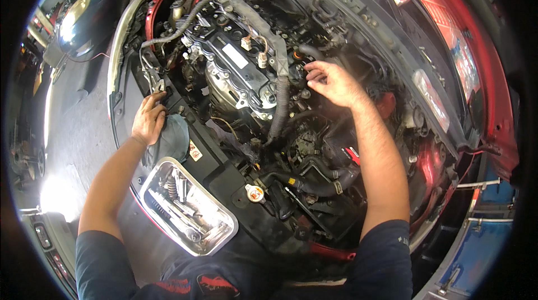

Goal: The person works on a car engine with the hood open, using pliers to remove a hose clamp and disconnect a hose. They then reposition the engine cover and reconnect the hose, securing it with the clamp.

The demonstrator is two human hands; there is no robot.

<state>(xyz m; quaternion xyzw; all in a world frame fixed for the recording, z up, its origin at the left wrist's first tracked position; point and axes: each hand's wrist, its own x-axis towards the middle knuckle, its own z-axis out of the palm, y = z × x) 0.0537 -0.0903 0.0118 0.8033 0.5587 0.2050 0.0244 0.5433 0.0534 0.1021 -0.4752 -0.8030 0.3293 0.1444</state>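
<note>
My right hand [334,84] reaches over the far side of the engine [241,67], fingers and thumb drawn together beside a black hose [310,51]. Whatever they may hold is hidden. My left hand [148,118] rests on the black front panel [210,154], fingers laid over it near the hood latch [159,85]. Just below that hand lies a grey-blue cloth or cap [175,138]. A thick corrugated wiring sleeve [282,95] runs across the engine, and loose connectors [261,60] stick up beside it.
A metal tray [228,232] of sockets and ratchet tools sits on the car's front edge. The radiator cap [255,193] and a black radiator hose [314,185] are near me. The raised red hood [499,104] stands at right. A dark car [84,19] is at far left.
</note>
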